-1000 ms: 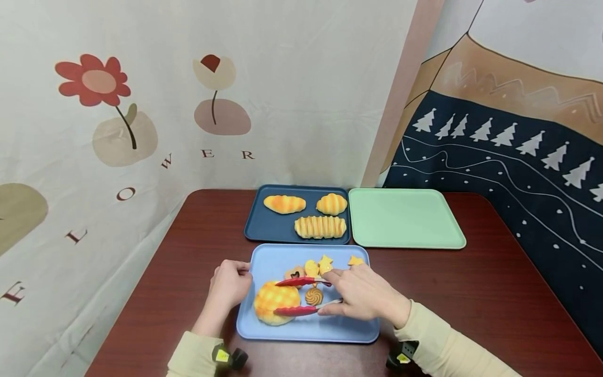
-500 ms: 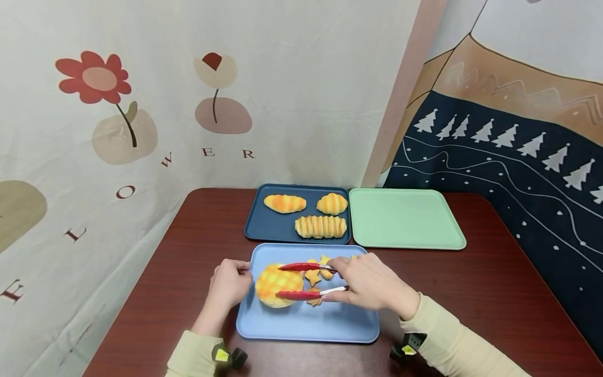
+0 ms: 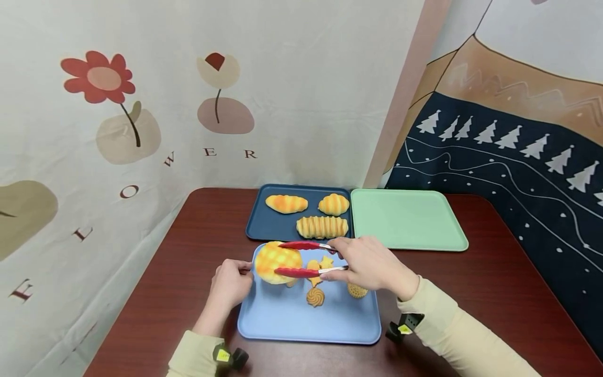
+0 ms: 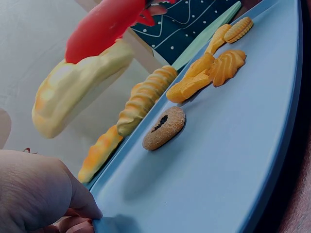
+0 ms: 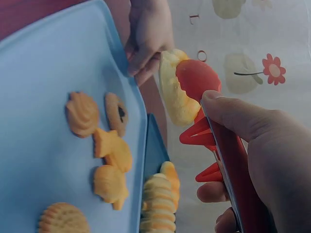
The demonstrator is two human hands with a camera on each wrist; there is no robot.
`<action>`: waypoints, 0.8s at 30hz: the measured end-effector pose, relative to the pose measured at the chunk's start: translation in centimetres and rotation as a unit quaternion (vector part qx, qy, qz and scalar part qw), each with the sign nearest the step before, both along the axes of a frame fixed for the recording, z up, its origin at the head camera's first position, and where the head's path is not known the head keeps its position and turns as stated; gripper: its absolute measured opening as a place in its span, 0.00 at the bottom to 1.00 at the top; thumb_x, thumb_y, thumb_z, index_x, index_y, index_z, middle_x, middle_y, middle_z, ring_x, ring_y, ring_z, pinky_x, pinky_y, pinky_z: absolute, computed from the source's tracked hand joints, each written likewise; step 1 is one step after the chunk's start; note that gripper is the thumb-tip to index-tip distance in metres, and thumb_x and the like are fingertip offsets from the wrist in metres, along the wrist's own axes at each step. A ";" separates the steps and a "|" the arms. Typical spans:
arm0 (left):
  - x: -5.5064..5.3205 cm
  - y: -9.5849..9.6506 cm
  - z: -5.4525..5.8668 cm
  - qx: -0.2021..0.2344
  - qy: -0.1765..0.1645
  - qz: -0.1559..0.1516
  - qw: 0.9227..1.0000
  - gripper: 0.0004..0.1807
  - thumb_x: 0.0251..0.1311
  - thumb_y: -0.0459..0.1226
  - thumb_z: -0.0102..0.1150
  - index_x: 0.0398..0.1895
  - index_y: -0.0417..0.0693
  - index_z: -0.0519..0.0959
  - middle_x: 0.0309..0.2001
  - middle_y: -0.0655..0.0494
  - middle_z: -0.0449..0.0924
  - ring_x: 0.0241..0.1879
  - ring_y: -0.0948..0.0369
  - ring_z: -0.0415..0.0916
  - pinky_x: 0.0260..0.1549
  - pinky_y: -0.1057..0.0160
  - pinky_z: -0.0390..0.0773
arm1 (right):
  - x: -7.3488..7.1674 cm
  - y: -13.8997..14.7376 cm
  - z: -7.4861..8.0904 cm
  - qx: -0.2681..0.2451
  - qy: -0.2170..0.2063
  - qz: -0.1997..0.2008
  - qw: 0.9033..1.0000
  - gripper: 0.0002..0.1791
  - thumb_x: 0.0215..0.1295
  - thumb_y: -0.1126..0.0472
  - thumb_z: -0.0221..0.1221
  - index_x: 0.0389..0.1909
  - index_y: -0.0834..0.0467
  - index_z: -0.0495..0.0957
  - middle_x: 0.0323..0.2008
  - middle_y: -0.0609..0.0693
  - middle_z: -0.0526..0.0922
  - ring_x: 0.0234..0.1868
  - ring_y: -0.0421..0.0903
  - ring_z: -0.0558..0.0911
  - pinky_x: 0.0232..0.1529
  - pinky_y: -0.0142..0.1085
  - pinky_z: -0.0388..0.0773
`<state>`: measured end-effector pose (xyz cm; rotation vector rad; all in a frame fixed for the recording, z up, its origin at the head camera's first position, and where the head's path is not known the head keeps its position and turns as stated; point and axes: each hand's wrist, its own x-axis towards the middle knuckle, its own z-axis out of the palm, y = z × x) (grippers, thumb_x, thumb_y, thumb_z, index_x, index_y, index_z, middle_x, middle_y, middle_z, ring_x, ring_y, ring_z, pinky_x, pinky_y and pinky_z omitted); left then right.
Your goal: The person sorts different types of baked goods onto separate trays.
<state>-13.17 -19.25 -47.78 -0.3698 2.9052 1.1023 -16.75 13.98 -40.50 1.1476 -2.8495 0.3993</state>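
My right hand (image 3: 372,262) grips metal tongs (image 5: 231,155) with red tips. Between those tips is a round golden bun (image 3: 273,262) with a criss-cross top, raised above the light blue tray (image 3: 282,324) at its far left corner. My left hand (image 3: 231,283) pinches that tray's left edge, thumb right on the rim in the left wrist view. On the tray lie a swirl cookie (image 3: 315,297), a round ridged cookie (image 3: 357,290), a ring-like cookie with a dark centre (image 4: 165,128) and several yellow shaped cookies (image 5: 111,184), partly hidden by the tongs in the head view.
Behind stands a dark blue tray (image 3: 266,228) with a long ridged loaf (image 3: 322,227), an oval bread (image 3: 286,203) and a small croissant (image 3: 334,204). A pale green tray (image 3: 410,220) adjoins it on the right. Printed curtains hang behind the brown table (image 3: 179,262).
The bun, held in the tongs, has risen off the light blue tray and moved away toward the dark blue tray. The right hand has moved with it; the left hand stays at the edge.
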 end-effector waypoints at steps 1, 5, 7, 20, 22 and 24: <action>0.0 0.0 0.0 0.002 -0.002 0.001 1.000 0.17 0.64 0.32 0.61 0.54 0.38 0.89 0.42 0.49 0.89 0.30 0.56 0.78 0.25 0.57 0.75 | -0.2 -0.1 0.1 0.001 0.002 0.000 1.000 0.44 0.61 0.24 0.64 0.60 0.57 0.82 0.38 0.44 0.87 0.24 0.35 0.75 0.27 0.31 0.75; 0.0 0.0 -0.2 0.004 -0.005 0.001 1.000 0.17 0.65 0.32 0.61 0.54 0.38 0.88 0.45 0.46 0.89 0.31 0.55 0.78 0.26 0.57 0.76 | -1.2 -0.6 0.4 -0.001 0.013 0.004 1.000 0.49 0.62 0.18 0.56 0.61 0.57 0.82 0.39 0.45 0.88 0.23 0.36 0.74 0.25 0.31 0.73; 0.0 -0.1 -0.2 0.005 -0.005 0.000 1.000 0.17 0.65 0.32 0.61 0.54 0.37 0.88 0.46 0.45 0.89 0.31 0.55 0.78 0.26 0.57 0.77 | -1.5 -0.9 0.6 0.000 0.018 0.004 1.000 0.49 0.62 0.18 0.56 0.62 0.58 0.82 0.40 0.46 0.88 0.23 0.37 0.74 0.25 0.31 0.73; 0.2 -0.2 -0.3 -0.004 0.014 0.007 1.000 0.17 0.63 0.33 0.60 0.52 0.40 0.90 0.43 0.49 0.90 0.33 0.55 0.80 0.28 0.55 0.78 | -4.9 -2.7 0.4 0.007 0.045 -0.010 0.999 0.43 0.66 0.25 0.61 0.63 0.59 0.81 0.40 0.47 0.88 0.22 0.40 0.74 0.23 0.34 0.72; 0.2 -0.2 -0.4 -0.003 0.014 0.008 1.000 0.17 0.63 0.33 0.60 0.52 0.40 0.90 0.44 0.48 0.90 0.32 0.55 0.80 0.27 0.56 0.78 | -5.4 -3.0 0.3 0.005 0.045 -0.012 0.999 0.43 0.66 0.25 0.61 0.62 0.59 0.81 0.40 0.46 0.88 0.23 0.40 0.75 0.23 0.34 0.72; 0.2 -0.2 -0.5 -0.003 0.014 0.008 1.000 0.17 0.63 0.32 0.60 0.52 0.40 0.90 0.45 0.48 0.90 0.31 0.56 0.79 0.27 0.56 0.77 | -5.9 -3.2 0.2 0.006 0.043 -0.015 0.999 0.42 0.66 0.25 0.60 0.61 0.58 0.82 0.38 0.46 0.87 0.23 0.40 0.75 0.23 0.35 0.72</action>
